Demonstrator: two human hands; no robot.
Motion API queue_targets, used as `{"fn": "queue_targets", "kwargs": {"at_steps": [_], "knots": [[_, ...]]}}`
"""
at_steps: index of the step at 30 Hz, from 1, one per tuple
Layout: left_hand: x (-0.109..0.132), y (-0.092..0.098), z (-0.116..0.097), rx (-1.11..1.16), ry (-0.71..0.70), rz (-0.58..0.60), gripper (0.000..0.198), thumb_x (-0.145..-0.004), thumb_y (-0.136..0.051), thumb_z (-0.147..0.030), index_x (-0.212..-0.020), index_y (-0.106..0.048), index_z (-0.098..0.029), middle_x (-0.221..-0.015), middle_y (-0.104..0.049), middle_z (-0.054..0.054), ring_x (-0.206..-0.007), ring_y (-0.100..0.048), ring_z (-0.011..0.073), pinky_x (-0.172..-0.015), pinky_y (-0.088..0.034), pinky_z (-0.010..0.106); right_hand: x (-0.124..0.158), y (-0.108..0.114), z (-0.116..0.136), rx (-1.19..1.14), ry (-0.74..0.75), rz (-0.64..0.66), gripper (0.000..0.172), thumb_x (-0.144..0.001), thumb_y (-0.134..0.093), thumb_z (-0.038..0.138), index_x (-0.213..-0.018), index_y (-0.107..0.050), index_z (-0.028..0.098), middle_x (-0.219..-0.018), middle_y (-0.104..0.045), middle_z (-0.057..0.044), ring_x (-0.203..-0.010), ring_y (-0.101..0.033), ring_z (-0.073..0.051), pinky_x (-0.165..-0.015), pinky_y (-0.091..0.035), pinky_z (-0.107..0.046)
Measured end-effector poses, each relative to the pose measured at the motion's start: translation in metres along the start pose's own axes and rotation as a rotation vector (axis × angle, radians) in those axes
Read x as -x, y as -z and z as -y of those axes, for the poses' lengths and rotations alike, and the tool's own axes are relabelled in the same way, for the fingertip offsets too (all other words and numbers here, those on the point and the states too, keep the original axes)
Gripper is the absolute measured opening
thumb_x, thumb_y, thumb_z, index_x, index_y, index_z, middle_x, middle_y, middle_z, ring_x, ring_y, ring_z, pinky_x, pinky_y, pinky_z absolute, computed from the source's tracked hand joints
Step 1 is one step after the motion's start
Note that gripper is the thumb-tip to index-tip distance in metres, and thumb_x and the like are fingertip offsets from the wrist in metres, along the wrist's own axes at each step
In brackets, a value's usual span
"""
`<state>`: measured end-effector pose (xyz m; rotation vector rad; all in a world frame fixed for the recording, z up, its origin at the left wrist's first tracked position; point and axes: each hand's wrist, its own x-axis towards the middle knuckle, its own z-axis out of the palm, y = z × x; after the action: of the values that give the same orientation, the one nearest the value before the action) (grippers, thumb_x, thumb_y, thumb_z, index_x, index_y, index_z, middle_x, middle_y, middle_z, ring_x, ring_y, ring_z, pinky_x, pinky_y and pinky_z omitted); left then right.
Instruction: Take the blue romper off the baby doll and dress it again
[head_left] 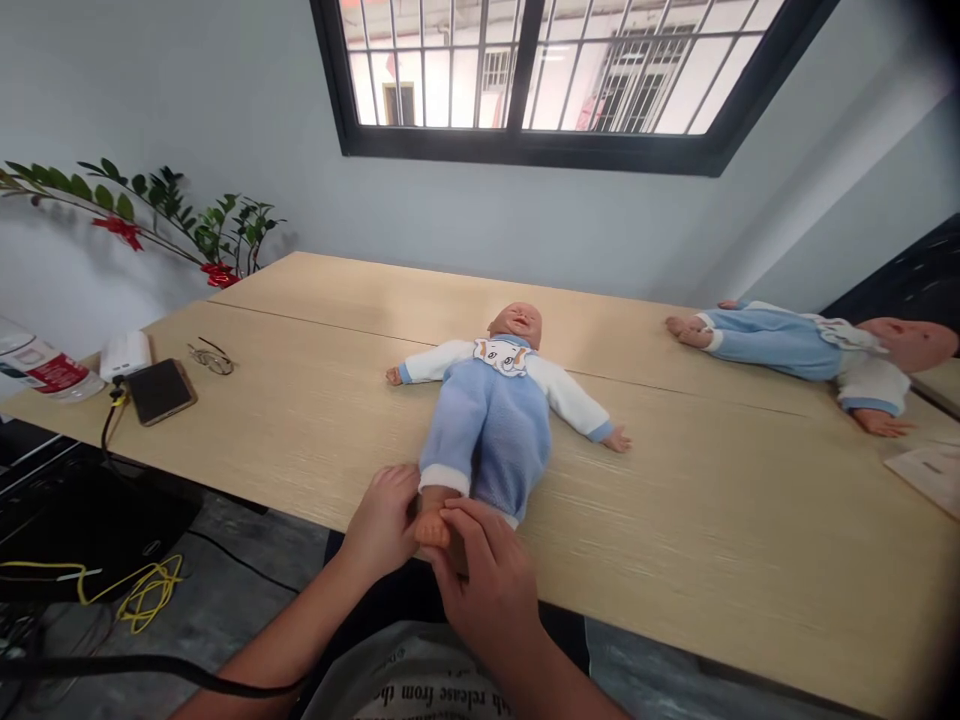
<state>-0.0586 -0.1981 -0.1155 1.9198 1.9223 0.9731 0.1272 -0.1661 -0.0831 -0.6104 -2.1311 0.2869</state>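
A baby doll (487,425) in light blue overalls with white sleeves lies on its back on the table, head toward the window and arms spread. A white animal-face bib covers its chest. My left hand (384,520) holds the doll's bare foot (433,530) from the left, its fingers partly hidden beside the ankle. From the right, my right hand (491,570) grips the same foot between thumb and fingers, near the table's front edge. The doll's other foot is hidden behind my right hand.
A second doll (780,340) in similar clothes lies at the right of the wooden table (675,500). On the left are glasses (211,356), a phone (160,390) with a cable, a white box (126,354) and a bottle (52,365). A plant (217,230) stands beyond the left end.
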Motion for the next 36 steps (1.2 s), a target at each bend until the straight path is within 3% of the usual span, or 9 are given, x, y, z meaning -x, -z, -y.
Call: {"fn": "queue_targets", "kwargs": {"at_steps": [5,11,16,19,22,25,29,33,36], "knots": [[0.007,-0.004,-0.001,0.156,0.013,-0.05,0.023,-0.096,-0.056,-0.041,-0.097,-0.066,-0.02,-0.098,-0.067,0.01,-0.094,-0.061,0.0281,-0.085,-0.047,0.041,-0.003,-0.003,0.002,0.027,0.016,-0.008,0.022,-0.099,-0.062,0.028,-0.118,-0.06,0.016,-0.11,-0.074,-0.013,-0.096,-0.07,-0.025,-0.082,-0.058,-0.041],[0.011,0.003,0.003,0.387,0.296,-0.157,0.031,-0.105,-0.042,-0.045,-0.106,-0.063,-0.022,-0.104,-0.067,0.007,-0.1,-0.062,0.0246,-0.091,-0.048,0.038,0.009,-0.014,-0.003,0.068,0.081,0.103,0.016,-0.099,-0.061,0.018,-0.115,-0.062,0.015,-0.11,-0.076,-0.008,-0.091,-0.07,-0.023,-0.083,-0.054,-0.04],[-0.033,0.008,0.021,0.521,0.321,-0.156,0.032,-0.101,-0.051,-0.049,-0.113,-0.061,-0.021,-0.111,-0.068,0.007,-0.106,-0.063,0.0233,-0.098,-0.048,0.037,0.011,0.0,-0.006,0.05,0.103,0.17,0.016,-0.097,-0.062,0.016,-0.112,-0.064,0.017,-0.11,-0.075,-0.007,-0.089,-0.067,-0.022,-0.09,-0.052,-0.041],[-0.092,0.012,0.041,0.513,0.281,-0.1,0.035,-0.099,-0.052,-0.046,-0.12,-0.061,-0.02,-0.123,-0.068,0.009,-0.117,-0.062,0.0249,-0.106,-0.045,0.041,-0.017,0.027,-0.038,-0.132,0.018,0.245,0.02,-0.097,-0.059,0.026,-0.115,-0.064,0.021,-0.116,-0.071,-0.009,-0.105,-0.065,-0.025,-0.095,-0.051,-0.042],[-0.155,0.012,0.057,0.437,0.205,-0.07,0.037,-0.093,-0.058,-0.039,-0.122,-0.063,-0.017,-0.132,-0.066,0.012,-0.122,-0.06,0.027,-0.111,-0.042,0.044,-0.058,0.044,-0.106,-0.122,-0.209,0.11,0.021,-0.102,-0.045,0.025,-0.109,-0.065,0.023,-0.113,-0.07,-0.009,-0.107,-0.064,-0.024,-0.095,-0.051,-0.04],[-0.194,0.004,0.064,0.451,0.145,-0.031,0.032,-0.087,-0.066,-0.037,-0.113,-0.069,-0.018,-0.114,-0.074,0.008,-0.103,-0.065,0.0247,-0.102,-0.047,0.041,-0.085,0.041,-0.18,-0.002,-0.419,0.049,0.026,-0.098,-0.047,0.028,-0.117,-0.063,0.018,-0.119,-0.068,-0.014,-0.112,-0.062,-0.028,-0.1,-0.048,-0.045],[-0.207,-0.014,0.07,0.543,0.149,-0.076,0.026,-0.088,-0.064,-0.041,-0.098,-0.069,-0.018,-0.095,-0.072,0.005,-0.089,-0.063,0.0217,-0.087,-0.05,0.035,-0.085,0.031,-0.232,-0.041,-0.522,0.182,0.022,-0.096,-0.048,0.034,-0.097,-0.065,0.019,-0.101,-0.07,-0.011,-0.096,-0.063,-0.026,-0.09,-0.05,-0.042],[-0.205,-0.026,0.08,0.675,0.229,-0.16,0.033,-0.091,-0.058,-0.046,-0.108,-0.064,-0.018,-0.097,-0.071,0.005,-0.088,-0.063,0.0194,-0.082,-0.05,0.032,-0.077,0.034,-0.237,-0.096,-0.536,0.205,0.028,-0.099,-0.045,0.04,-0.087,-0.06,0.021,-0.091,-0.068,-0.008,-0.087,-0.061,-0.025,-0.084,-0.049,-0.039],[-0.206,-0.026,0.083,0.854,0.312,-0.125,0.036,-0.09,-0.062,-0.047,-0.111,-0.063,-0.018,-0.097,-0.071,0.005,-0.084,-0.065,0.0182,-0.079,-0.052,0.031,-0.078,0.038,-0.235,-0.2,-0.597,0.237,0.025,-0.099,-0.046,0.041,-0.1,-0.061,0.02,-0.094,-0.069,-0.006,-0.087,-0.062,-0.023,-0.082,-0.05,-0.037]]}}
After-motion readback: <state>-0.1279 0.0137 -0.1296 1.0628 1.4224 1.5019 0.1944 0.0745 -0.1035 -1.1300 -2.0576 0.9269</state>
